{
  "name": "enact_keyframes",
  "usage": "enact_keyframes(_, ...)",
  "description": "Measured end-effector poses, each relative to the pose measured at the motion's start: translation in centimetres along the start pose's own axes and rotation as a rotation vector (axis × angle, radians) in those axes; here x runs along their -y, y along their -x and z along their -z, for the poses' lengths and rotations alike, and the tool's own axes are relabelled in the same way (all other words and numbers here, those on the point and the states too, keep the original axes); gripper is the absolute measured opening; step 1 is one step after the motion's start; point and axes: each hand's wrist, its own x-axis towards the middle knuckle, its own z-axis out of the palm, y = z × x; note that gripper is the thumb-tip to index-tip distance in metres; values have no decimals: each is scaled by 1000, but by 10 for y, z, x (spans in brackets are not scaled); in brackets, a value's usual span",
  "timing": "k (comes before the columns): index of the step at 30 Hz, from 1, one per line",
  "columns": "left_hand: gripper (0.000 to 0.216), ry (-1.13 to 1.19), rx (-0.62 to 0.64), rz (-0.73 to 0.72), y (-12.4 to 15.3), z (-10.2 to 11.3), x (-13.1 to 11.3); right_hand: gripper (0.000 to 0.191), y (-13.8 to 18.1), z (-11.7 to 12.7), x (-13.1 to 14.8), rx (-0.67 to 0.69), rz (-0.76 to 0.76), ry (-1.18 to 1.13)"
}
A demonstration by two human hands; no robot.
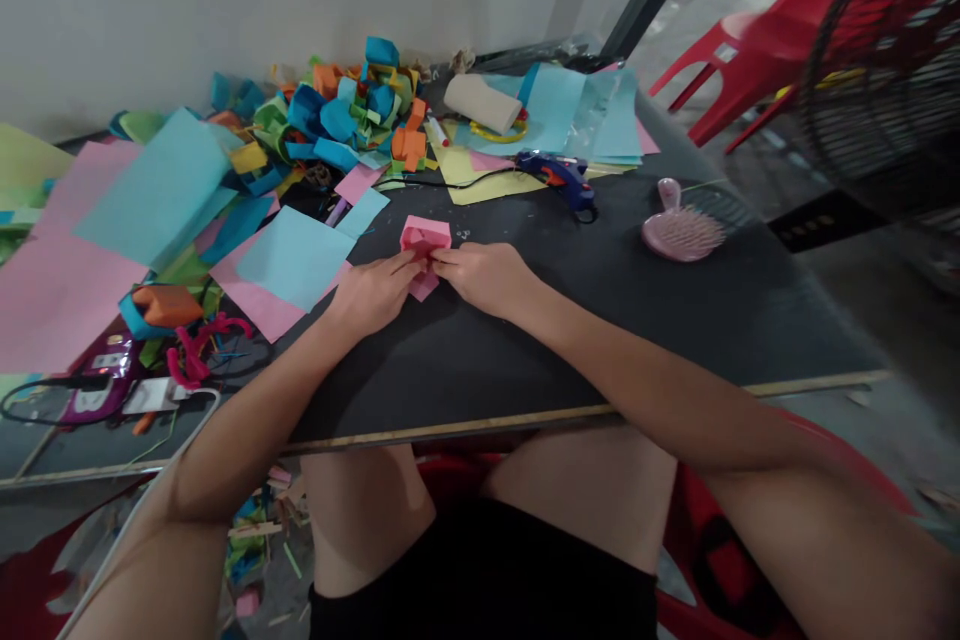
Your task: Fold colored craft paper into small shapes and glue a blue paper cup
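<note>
A small folded pink paper piece (424,242) lies on the black table top (570,320) just in front of me. My left hand (373,292) and my right hand (484,276) meet at its near edge, fingertips pinched on the pink paper from either side. Both hands rest on the table surface. Part of the paper is hidden under my fingers.
Pink and light blue sheets (161,185) cover the left side, with a heap of folded coloured paper pieces (352,115) behind. A blue glue gun (566,178), a cardboard roll (481,103) and a pink hairbrush (681,230) lie beyond. Red plastic chairs (757,40) and a fan (892,80) stand at right.
</note>
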Motion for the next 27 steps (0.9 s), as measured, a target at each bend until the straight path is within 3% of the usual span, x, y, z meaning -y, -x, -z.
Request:
enact_keyframes(4, 36, 32, -275, 36, -2, 0, 19, 32, -1, -3, -6, -6, 38, -7)
enact_keyframes(6, 37, 6, -314, 61, -3, 3, 26, 33, -1, -4, -9, -10, 60, -15)
enact_keyframes(12, 30, -112, -131, -65, -7, 3, 38, 32, -5, -4, -14, -28, 73, -39)
enact_keyframes(21, 22, -144, -128, -77, -9, 4, 37, 36, -6, -4, -14, 24, 47, -74)
enact_keyframes(27, 19, -128, -22, -186, -10, 10, 31, 35, -3, 2, -11, 59, 42, -42)
